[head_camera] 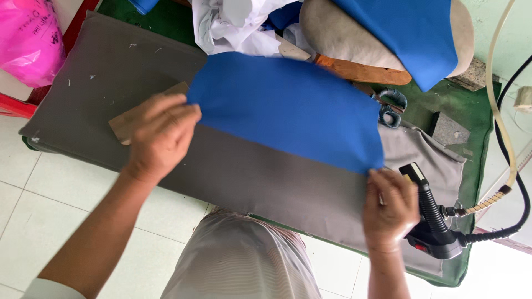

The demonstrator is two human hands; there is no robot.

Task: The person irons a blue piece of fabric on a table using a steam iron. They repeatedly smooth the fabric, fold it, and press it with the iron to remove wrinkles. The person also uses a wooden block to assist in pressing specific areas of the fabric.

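Both hands pinch the blue fabric piece [288,108]: left hand [160,135] at one corner, right hand [389,207] at the opposite corner.

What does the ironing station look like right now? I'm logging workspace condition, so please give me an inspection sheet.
Surface: grey padded board over a green underlay, flecked with lint.
Job's things: blue fabric piece held at its two near corners; tan card template under the left hand.
Clutter: white cloth pile, scissors, padded pressing form draped in blue cloth, pink bag.
Grippers: left hand and right hand each pinch a fabric corner.
Cables: black cord and cream hose run to the black steam iron.
Surroundings: white tiled floor.
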